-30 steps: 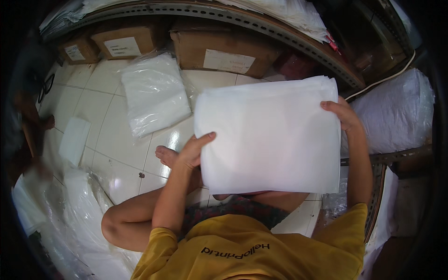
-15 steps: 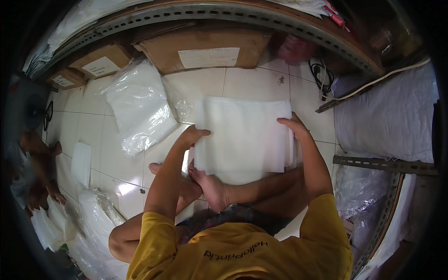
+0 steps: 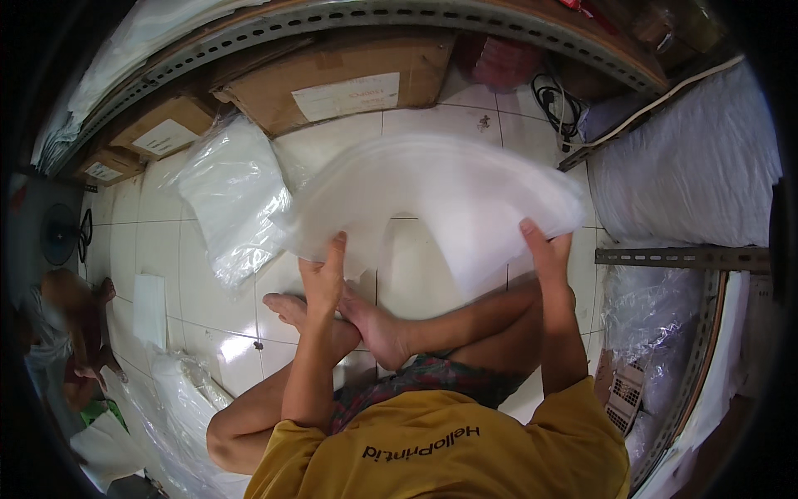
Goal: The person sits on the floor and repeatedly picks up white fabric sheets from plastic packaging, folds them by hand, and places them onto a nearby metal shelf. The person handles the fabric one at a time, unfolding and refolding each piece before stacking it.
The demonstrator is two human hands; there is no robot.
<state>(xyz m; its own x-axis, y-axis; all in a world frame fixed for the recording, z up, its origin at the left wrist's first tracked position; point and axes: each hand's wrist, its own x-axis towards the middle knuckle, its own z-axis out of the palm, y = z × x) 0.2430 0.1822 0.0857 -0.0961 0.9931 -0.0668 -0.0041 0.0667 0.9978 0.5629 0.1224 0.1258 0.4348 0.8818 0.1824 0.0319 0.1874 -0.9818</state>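
A stack of thin, translucent white sheets arches upward in front of me, its middle bowed away and its two ends bent down towards me. My left hand grips the left end, thumb on top. At the other end my right hand is closed on the stack, thumb also on top. The stack is held above the floor, over and beyond my crossed legs. Its outer edge is smeared by motion. Fingers beneath the sheets are mostly hidden.
A clear plastic package of white sheets lies at the left. Cardboard boxes stand under a metal shelf. Wrapped bundles fill the right-hand shelf. Another person sits at far left, near a plastic-wrapped bundle.
The stack, flat half a second ago, is now bent into an arch. Both hands have shifted lower on its sides, the left one turning thumb-up. The view has tilted slightly.
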